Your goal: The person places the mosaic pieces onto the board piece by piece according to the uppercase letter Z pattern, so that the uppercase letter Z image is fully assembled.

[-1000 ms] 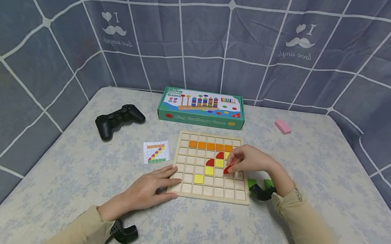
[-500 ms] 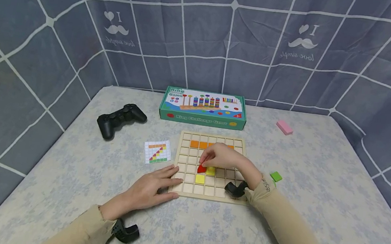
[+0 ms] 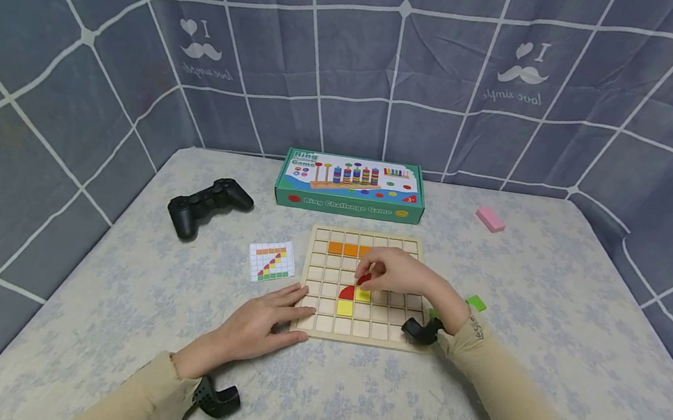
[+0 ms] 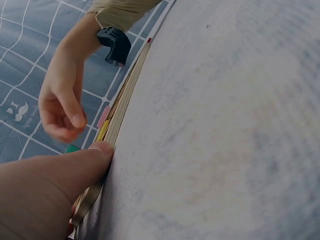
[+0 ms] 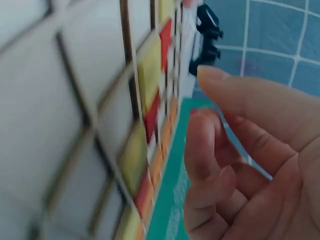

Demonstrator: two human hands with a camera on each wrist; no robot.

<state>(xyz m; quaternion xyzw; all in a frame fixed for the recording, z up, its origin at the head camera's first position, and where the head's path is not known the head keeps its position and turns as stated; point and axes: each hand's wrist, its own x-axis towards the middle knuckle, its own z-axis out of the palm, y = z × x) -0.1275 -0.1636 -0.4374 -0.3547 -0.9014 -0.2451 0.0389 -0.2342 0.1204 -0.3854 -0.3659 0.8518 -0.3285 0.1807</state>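
A wooden grid board (image 3: 321, 333) lies on the table. It bears orange square tiles (image 3: 343, 249), yellow square tiles (image 3: 345, 308) and red quarter-round tiles (image 3: 348, 294). My left hand (image 3: 256, 319) rests on the board's left edge, fingers extended; in the left wrist view its thumb (image 4: 85, 167) touches the edge. Over the middle of the board is my right hand (image 3: 398, 272), covering part of the tiles. In the right wrist view, thumb and forefinger stand apart with no tile gripped between them. A small red spot shows by the forefinger; its source is unclear.
A pattern card (image 3: 271, 261) lies left of the board. Behind stand a black game controller (image 3: 209, 207) and a green game box (image 3: 350, 187). A pink block (image 3: 490, 220) sits at the back right. Green tiles (image 3: 476, 303) lie right of the board, partly hidden by the right wrist.
My right hand moved left carrying a red quarter-round tile, set it on the board above the lowest yellow tile, let go and drew back slightly right. The left hand stayed put.
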